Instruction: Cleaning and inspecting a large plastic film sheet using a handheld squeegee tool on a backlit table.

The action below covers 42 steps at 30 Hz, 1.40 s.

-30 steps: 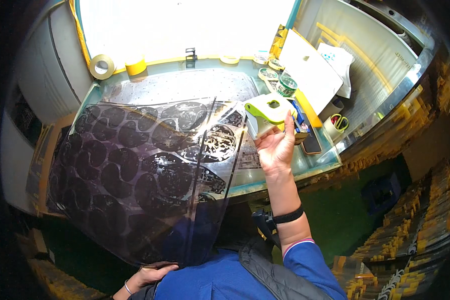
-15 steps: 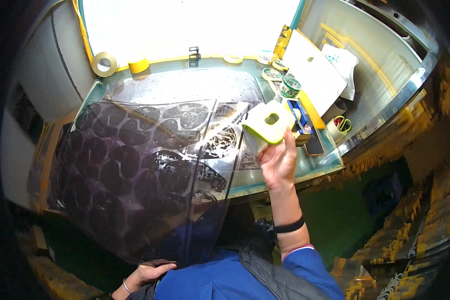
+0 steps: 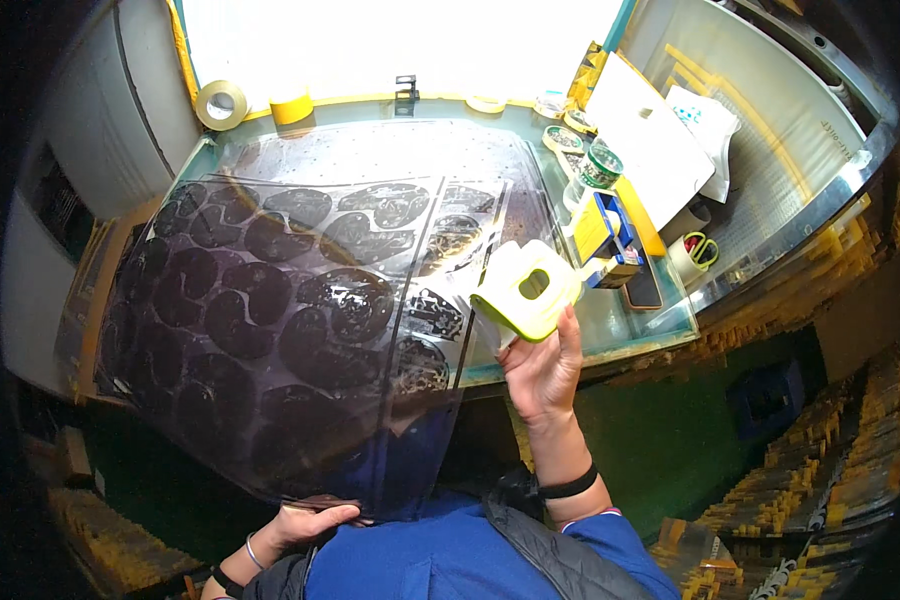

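My right hand is closed round a white and lime-green hole punch with an oval opening in its handle. The punch is at the right edge of a large dark see-through film printed with rounded, curled shapes. Whether the film's edge is inside the punch's slot, I cannot tell. Close to my body, my left hand pinches the near edge of this film between thumb and fingers. The film lies partly on the glass-topped table and hangs over its front edge towards me.
A blue and yellow tape dispenser, a phone and a cup with green-handled scissors stand at the right. Green tape rolls are behind them. A wide tape roll and a yellow one stand at the back left.
My right hand has brought the hole punch left and towards me, to the film's right edge. The left hand still grips the near edge. The whole view has shifted slightly.
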Available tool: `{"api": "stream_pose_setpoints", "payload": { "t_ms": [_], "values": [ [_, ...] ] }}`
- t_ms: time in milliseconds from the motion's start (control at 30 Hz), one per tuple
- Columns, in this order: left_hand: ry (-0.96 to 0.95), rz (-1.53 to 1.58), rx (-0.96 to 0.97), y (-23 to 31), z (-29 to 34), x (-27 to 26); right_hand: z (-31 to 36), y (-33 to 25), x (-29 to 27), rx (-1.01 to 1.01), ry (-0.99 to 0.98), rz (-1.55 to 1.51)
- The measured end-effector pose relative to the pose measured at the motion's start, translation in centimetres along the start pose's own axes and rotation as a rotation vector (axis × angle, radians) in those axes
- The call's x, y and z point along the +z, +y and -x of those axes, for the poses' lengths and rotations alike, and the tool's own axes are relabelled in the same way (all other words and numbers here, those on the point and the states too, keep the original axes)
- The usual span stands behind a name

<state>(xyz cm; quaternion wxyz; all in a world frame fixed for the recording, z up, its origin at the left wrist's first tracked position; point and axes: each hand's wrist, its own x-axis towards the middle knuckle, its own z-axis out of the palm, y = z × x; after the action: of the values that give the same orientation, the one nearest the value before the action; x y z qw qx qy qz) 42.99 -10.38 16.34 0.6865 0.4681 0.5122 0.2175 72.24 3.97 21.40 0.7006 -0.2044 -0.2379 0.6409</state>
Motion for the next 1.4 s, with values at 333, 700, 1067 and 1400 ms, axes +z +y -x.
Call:
{"api": "stream_pose_setpoints", "payload": {
  "t_ms": [333, 700, 1067, 1400],
  "values": [
    [0.031, -0.022, 0.090, 0.4, -0.2, 0.4, 0.0, 0.3, 0.3, 0.012, 0.038, -0.020],
    [0.003, -0.011, 0.089, 0.6, -0.3, 0.4, 0.0, 0.4, 0.3, -0.001, 0.073, 0.016],
    [0.048, 0.223, 0.154, 0.8, -1.6, 1.1, -0.1, -1.0, -0.9, -0.102, 0.189, 0.150],
    [0.161, 0.447, 0.365, 6.0, -7.4, 3.1, 4.3, -2.7, 0.3, 0.713, -0.348, 0.158]
  ]
}}
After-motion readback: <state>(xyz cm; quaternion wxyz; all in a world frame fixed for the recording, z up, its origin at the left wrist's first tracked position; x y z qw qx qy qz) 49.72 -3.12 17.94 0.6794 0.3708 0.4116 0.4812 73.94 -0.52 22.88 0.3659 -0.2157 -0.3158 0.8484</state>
